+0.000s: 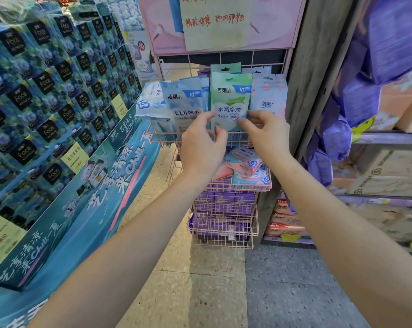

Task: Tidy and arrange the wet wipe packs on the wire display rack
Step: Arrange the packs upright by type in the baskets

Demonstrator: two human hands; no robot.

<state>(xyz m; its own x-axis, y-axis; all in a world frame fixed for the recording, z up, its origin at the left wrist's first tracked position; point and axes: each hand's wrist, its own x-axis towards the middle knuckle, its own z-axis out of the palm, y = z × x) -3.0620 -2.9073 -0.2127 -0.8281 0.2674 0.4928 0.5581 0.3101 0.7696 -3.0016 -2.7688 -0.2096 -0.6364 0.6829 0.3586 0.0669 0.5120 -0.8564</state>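
Head view centres on the green pack, which stands upright at the front of the top basket on the pink wire rack, between the blue pack on its left and the pale pink pack on its right. Both hands work its lower edge: the left hand pinches the lower left corner and the right hand the lower right, each grip closed lightly on the film with nothing else in it. The step looks like seating this pack squarely, so it is best eased straight down behind the front wire with even pressure from both sides, label facing out and hang tab level with its neighbours. Squeezing hard would likely crease the soft film, and a sideways nudge could tip the blue pack, which leans a little left. Farther left, a white and blue pack lies turned on its side and probably needs righting afterwards. One basket down, loose packs sit in a jumbled heap.
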